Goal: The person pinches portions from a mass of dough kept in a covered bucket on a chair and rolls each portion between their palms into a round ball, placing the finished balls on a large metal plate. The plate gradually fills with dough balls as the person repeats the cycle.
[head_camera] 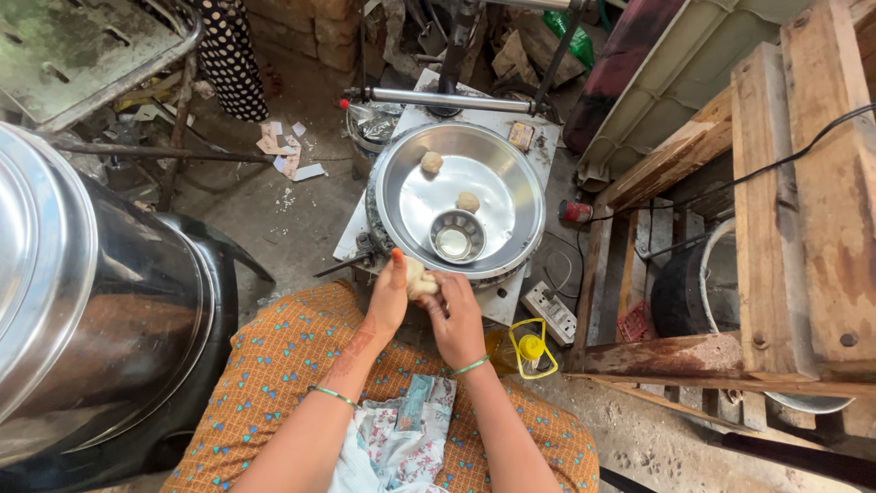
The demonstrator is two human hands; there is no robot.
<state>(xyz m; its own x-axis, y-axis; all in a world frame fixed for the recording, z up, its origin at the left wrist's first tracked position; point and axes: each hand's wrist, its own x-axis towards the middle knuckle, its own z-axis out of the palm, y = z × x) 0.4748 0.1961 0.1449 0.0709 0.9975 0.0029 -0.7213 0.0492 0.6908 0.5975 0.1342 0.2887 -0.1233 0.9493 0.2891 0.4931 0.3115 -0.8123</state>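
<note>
Below the near rim of the steel basin (529,196), much is hard to read: the small white stand under the basin shows only at its corners, and the machine frame behind it is cut off by the upper edge of the view. How far the dough lump (421,278) reaches into the palms is hidden by the hands themselves.

Inside the basin lie two dough balls, one (432,162) toward the far left side and one (468,201) near the middle, just beyond a small steel bowl (456,237) that sits against the near rim. A large steel drum (82,301) fills the left side, wooden crates (794,210) the right, and a yellow-capped bottle (527,349) stands on the floor beside the right wrist. A white power strip (550,312) lies near it.

The lump sits between the two hands, just outside the basin's near rim. The left hand (391,297) presses it from the left with fingers upright and closed against it; the right hand (454,315) cups it from below and the right, fingers curled onto it.
</note>
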